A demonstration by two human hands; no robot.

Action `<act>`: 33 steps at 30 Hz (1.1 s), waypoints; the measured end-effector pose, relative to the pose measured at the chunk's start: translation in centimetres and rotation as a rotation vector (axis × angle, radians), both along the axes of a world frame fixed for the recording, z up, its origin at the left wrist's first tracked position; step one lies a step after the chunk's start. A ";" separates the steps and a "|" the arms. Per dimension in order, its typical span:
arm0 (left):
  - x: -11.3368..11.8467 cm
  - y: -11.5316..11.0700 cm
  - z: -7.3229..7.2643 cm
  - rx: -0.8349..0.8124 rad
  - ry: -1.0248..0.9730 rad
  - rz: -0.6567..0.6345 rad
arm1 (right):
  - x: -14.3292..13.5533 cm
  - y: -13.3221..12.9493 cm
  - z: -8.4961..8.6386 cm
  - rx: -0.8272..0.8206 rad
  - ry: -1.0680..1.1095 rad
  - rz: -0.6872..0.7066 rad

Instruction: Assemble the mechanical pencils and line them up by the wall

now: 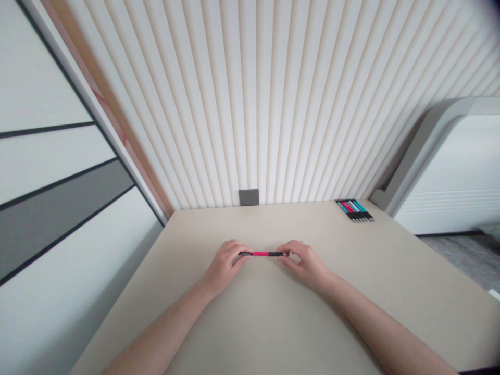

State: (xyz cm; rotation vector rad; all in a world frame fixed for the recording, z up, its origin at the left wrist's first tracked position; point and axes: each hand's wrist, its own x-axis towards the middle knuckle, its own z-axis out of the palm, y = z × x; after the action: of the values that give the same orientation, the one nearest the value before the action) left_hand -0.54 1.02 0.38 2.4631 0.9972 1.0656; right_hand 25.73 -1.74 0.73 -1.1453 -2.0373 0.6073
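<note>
A pink and black pen [261, 253] lies level, crosswise in front of me, at the middle of the table [250, 323]. My left hand [227, 260] pinches its black left end between thumb and fingers. At the other end, the thumb and fingers of my right hand [302, 260] close on the black grip near the tip. The pink middle of the barrel shows between both hands. Whether the pen rests on the tabletop or is held just above it, I cannot tell.
Several pens [354, 210] in blue, pink and white with black grips lie side by side at the table's back right. A dark wall socket [249, 197] sits behind the table on the ribbed wall [250, 104]. A white headboard-like panel [453, 166] stands right, a cabinet [58, 250] left.
</note>
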 end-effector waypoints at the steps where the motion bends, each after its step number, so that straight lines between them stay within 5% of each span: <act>1: 0.0 0.0 0.0 0.001 0.001 -0.012 | 0.0 0.0 0.0 0.009 -0.010 -0.001; 10: 0.1 -0.3 0.6 -0.094 -0.082 -0.016 | -0.5 -0.7 0.8 -0.046 -0.165 0.056; 14: 1.0 -0.3 0.2 -0.367 -0.357 0.087 | -1.7 -1.1 0.7 -0.035 -0.151 0.077; 20: 2.7 -0.7 0.3 -0.662 -0.780 0.032 | -4.3 -2.2 0.0 -0.093 -0.098 -0.050; 33: 3.4 -2.2 0.9 -0.824 -0.623 -0.157 | -5.8 -3.5 0.0 -0.107 -0.108 -0.027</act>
State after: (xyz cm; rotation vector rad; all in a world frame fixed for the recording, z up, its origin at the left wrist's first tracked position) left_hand 2.91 -1.16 1.28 1.3994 0.7895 0.9949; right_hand 19.97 -5.25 0.72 -1.2908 -2.0976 0.6610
